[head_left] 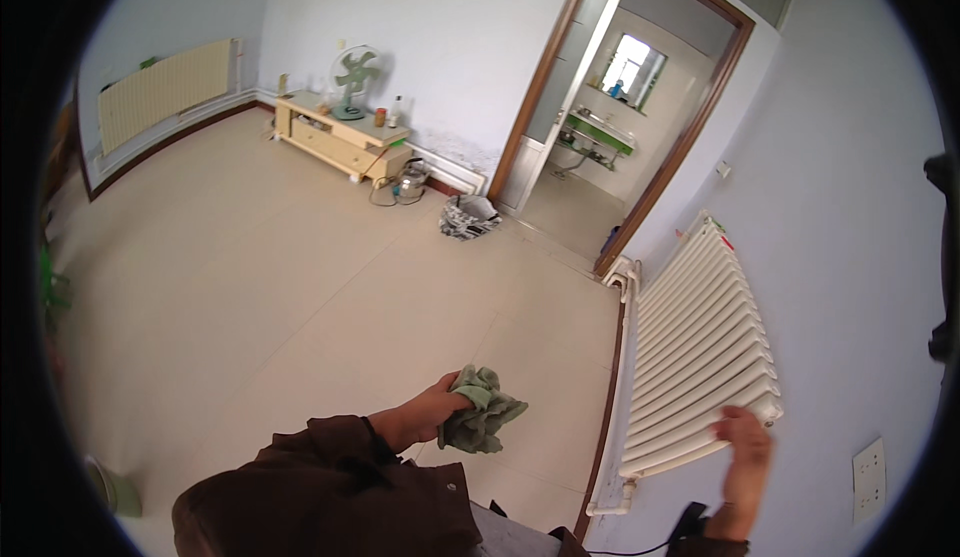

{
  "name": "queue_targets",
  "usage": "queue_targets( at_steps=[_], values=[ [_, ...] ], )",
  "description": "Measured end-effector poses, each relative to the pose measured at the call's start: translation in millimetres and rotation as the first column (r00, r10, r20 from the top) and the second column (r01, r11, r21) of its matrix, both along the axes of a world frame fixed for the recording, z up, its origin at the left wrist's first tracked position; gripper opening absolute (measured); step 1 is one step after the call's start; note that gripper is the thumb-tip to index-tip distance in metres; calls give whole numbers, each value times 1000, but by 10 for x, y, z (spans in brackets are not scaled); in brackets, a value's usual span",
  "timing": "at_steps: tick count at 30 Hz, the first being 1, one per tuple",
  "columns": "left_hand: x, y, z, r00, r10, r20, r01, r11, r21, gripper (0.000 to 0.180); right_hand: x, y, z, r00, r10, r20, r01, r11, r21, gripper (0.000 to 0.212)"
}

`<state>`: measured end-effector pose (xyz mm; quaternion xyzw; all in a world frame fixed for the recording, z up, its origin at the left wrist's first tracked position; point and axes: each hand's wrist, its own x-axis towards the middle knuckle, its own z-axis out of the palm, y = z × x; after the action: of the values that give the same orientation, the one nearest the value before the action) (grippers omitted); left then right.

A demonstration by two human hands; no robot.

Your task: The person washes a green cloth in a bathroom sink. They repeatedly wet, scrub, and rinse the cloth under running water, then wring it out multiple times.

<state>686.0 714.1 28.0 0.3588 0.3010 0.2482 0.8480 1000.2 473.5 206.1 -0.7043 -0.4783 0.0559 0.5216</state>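
A crumpled grey-green cloth (484,415) hangs from my left hand (432,411), whose fingers are closed around it in front of my body. Below the cloth lies the tiled floor. On the right, my right hand (746,441) is raised beside the near lower end of a white wall radiator (700,347). Its fingers are loosely bent and somewhat apart, and nothing shows in them. I cannot tell whether the fingertips touch the radiator. Dark brown sleeves (330,487) cover my forearms.
A low cabinet (340,144) by the far wall bears a green fan (354,82) and bottles. A kettle (410,182) and a patterned bag (468,217) stand on the floor near the open doorway (560,172). A green bin (122,494) is at the lower left.
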Motion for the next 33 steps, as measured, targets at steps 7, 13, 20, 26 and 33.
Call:
queue_targets(
  at_steps=[7, 13, 20, 26, 33],
  values=[
    [1207, 1409, 98, 988, -151, 18, 147, 979, 141, 69, 560, 1723, -1513, 989, 53, -140, -127, 798, -590, 52],
    [2394, 2431, 29, 968, -252, -18, 251, 950, 184, 66, 1165, 3367, -1908, 809, 338, -480, -497, 830, -253, 95],
    [3421, 3704, 273, 980, -198, 35, 195, 977, 82, 62, 1986, 5091, -1744, 562, 591, -579, -696, 716, 56, 73],
    [4138, 4909, 27, 952, -135, 276, 154, 987, -49, 52, 2863, 6320, -1751, 634, 418, -651, -548, 837, 4, 37],
    [5216, 6668, -229, 876, -167, 453, 245, 962, -120, 39, 3994, 7879, -1629, 403, 347, -847, -147, 938, 314, 28]
  ],
)
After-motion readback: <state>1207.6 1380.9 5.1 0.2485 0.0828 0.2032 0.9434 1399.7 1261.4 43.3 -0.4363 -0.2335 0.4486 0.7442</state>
